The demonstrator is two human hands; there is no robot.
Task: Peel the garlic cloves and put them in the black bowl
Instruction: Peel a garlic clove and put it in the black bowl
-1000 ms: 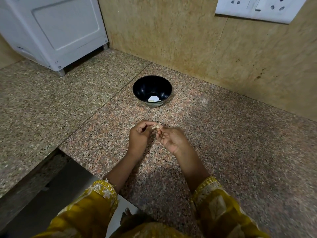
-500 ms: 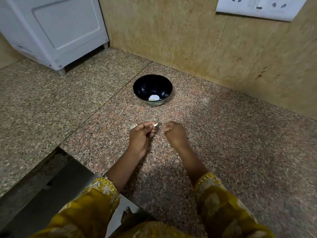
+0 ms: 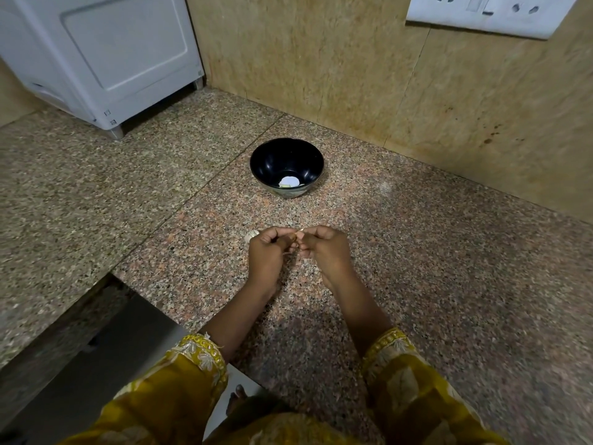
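Hands together, near centre: left hand [image 3: 268,252] and right hand [image 3: 324,252] pinch one garlic clove [image 3: 300,232], skin apparently part-loosened. Far side: black bowl [image 3: 272,155], peeled clove [image 3: 288,181] inside. Strip from the tip, grip light.

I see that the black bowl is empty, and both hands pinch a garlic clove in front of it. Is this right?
Not fully. The black bowl is not empty: a pale piece, probably a peeled clove, lies at its bottom, as the head view shows. The rest holds: the left hand and the right hand pinch a garlic clove in front of it.
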